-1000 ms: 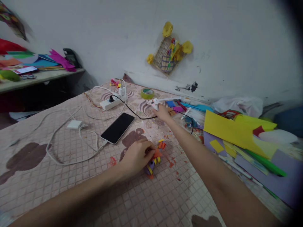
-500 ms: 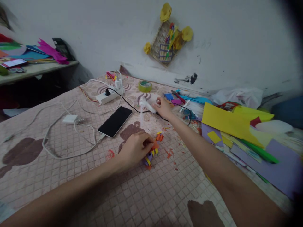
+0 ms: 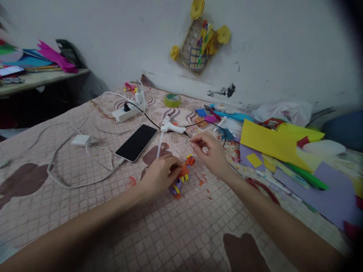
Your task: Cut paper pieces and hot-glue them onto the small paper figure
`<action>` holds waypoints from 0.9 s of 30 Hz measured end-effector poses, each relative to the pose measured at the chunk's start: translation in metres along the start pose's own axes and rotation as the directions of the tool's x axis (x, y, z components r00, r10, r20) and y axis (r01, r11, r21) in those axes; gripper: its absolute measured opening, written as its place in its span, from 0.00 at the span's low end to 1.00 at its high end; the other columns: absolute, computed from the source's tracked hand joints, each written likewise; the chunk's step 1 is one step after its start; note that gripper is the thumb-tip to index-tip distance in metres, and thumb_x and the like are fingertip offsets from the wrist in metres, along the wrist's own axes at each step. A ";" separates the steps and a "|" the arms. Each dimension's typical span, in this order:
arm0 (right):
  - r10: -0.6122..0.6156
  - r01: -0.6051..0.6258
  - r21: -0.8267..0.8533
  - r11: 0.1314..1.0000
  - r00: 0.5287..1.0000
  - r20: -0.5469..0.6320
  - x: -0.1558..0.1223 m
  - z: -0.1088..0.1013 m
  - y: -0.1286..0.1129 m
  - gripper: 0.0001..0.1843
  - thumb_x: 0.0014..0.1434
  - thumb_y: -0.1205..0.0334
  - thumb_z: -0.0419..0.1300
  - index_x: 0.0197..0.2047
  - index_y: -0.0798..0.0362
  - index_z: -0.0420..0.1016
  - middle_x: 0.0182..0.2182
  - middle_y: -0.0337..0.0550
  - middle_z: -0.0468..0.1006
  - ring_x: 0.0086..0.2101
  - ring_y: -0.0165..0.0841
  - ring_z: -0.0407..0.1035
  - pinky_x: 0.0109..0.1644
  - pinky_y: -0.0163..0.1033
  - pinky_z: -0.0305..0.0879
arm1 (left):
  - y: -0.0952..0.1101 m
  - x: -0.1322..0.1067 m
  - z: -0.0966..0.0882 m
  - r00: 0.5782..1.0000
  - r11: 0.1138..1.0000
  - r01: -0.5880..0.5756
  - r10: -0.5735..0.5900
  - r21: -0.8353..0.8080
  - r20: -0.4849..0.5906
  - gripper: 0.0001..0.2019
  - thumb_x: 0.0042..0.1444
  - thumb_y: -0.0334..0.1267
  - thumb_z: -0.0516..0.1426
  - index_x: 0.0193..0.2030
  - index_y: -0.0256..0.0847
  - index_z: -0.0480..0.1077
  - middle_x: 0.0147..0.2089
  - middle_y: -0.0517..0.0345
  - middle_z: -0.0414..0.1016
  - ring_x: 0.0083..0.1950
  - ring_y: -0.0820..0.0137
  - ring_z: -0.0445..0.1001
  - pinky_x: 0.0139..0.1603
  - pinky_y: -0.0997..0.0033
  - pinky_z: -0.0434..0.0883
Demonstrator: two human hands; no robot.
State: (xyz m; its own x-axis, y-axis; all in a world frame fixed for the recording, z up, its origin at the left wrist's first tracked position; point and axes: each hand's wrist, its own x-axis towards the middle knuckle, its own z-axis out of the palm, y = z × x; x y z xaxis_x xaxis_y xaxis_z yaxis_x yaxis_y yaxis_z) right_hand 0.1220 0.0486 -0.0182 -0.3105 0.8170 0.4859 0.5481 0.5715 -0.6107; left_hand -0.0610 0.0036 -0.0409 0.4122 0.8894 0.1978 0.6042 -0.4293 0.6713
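Observation:
My left hand (image 3: pixel 161 172) is closed, its thumb and fingers pinching a small foam or paper craft figure (image 3: pixel 178 184), purple with yellow bands and orange parts. The figure rests low over the checked cloth, partly covered by my fingers. Just to the right, my right hand (image 3: pixel 211 153) hovers with loosely curled fingers and nothing visible in them. Beyond both hands, a white glue gun (image 3: pixel 173 127) lies on the cloth, a clear glue stick or stand leg (image 3: pixel 160 145) pointing toward me. An orange scrap (image 3: pixel 190 161) touches the figure's far end.
A phone (image 3: pixel 136 142) on a charging cable lies left of the glue gun, near a power strip (image 3: pixel 129 112). Green tape (image 3: pixel 172 100) sits farther back. Coloured sheets (image 3: pixel 272 145) and scraps cover the right side. Black and white cords cross the cloth.
My right hand has let go of the glue gun and come back toward my left hand. The glue gun now lies slightly turned on the cloth. My left hand keeps hold of the figure.

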 end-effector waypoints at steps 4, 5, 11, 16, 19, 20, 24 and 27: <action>0.118 -0.119 0.014 0.993 0.990 0.079 -0.045 -0.007 -0.020 0.06 0.57 0.68 0.54 0.33 0.50 0.70 0.29 0.39 0.72 0.30 0.31 0.66 0.32 0.35 0.61 | 0.001 0.001 0.000 1.000 1.000 -0.023 0.023 0.006 0.005 0.07 0.53 0.29 0.52 0.32 0.38 0.71 0.32 0.56 0.73 0.33 0.72 0.69 0.31 0.73 0.64; 0.150 -0.152 0.017 0.988 0.984 0.100 -0.052 -0.007 -0.022 0.06 0.57 0.68 0.54 0.33 0.50 0.70 0.29 0.39 0.72 0.29 0.31 0.66 0.31 0.35 0.61 | 0.001 0.001 0.001 1.000 1.000 -0.027 0.027 0.008 0.008 0.07 0.53 0.29 0.51 0.32 0.38 0.71 0.32 0.56 0.73 0.33 0.72 0.69 0.31 0.73 0.64; 0.218 -0.224 0.027 0.974 0.966 0.136 -0.065 -0.002 -0.018 0.06 0.56 0.69 0.55 0.33 0.49 0.71 0.27 0.38 0.71 0.27 0.31 0.66 0.31 0.35 0.62 | 0.000 0.001 0.003 0.999 0.998 -0.046 0.046 0.031 -0.023 0.08 0.54 0.29 0.51 0.33 0.38 0.72 0.32 0.56 0.73 0.33 0.72 0.69 0.32 0.73 0.64; 0.197 -0.202 0.013 0.979 0.969 0.151 -0.064 0.001 -0.017 0.08 0.54 0.72 0.56 0.35 0.50 0.71 0.29 0.38 0.70 0.30 0.31 0.66 0.33 0.35 0.61 | 0.001 0.001 0.002 0.999 0.998 -0.039 0.039 0.039 0.008 0.07 0.54 0.29 0.52 0.33 0.38 0.72 0.31 0.56 0.73 0.33 0.72 0.69 0.32 0.73 0.64; 0.181 -0.184 0.005 0.983 0.969 0.169 -0.064 0.002 -0.016 0.08 0.54 0.72 0.56 0.36 0.49 0.70 0.30 0.39 0.70 0.32 0.32 0.66 0.35 0.36 0.62 | 0.002 0.002 0.001 0.999 0.999 -0.033 0.033 0.039 0.009 0.07 0.53 0.29 0.52 0.33 0.38 0.71 0.31 0.57 0.72 0.33 0.72 0.69 0.32 0.74 0.64; 0.177 -0.181 0.009 0.983 0.970 0.167 -0.064 0.003 -0.015 0.08 0.54 0.72 0.56 0.36 0.49 0.70 0.30 0.39 0.70 0.32 0.32 0.66 0.35 0.36 0.62 | 0.002 0.002 0.001 0.999 0.999 -0.033 0.032 0.039 0.007 0.07 0.53 0.29 0.52 0.33 0.38 0.71 0.31 0.57 0.72 0.33 0.73 0.69 0.31 0.74 0.63; 0.172 -0.177 0.020 0.984 0.973 0.155 -0.064 0.005 -0.014 0.08 0.54 0.71 0.57 0.36 0.49 0.70 0.31 0.39 0.70 0.32 0.32 0.66 0.35 0.36 0.63 | 0.001 0.002 0.003 0.999 0.999 -0.035 0.035 0.027 0.002 0.07 0.53 0.29 0.52 0.32 0.38 0.71 0.31 0.57 0.72 0.32 0.73 0.69 0.31 0.74 0.63; 0.172 -0.176 0.017 0.984 0.973 0.155 -0.063 0.007 -0.013 0.08 0.54 0.70 0.57 0.36 0.48 0.69 0.31 0.39 0.70 0.32 0.33 0.66 0.35 0.37 0.63 | 0.000 0.002 0.003 0.999 0.999 -0.035 0.035 0.015 -0.002 0.07 0.53 0.29 0.52 0.32 0.37 0.71 0.31 0.57 0.72 0.32 0.73 0.68 0.31 0.74 0.63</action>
State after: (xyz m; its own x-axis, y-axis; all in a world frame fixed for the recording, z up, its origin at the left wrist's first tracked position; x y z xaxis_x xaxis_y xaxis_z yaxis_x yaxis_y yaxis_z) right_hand 0.1291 -0.0098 -0.0447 -0.3285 0.9048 0.2710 0.5810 0.4198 -0.6973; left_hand -0.0579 0.0044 -0.0426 0.4323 0.8738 0.2225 0.5991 -0.4628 0.6534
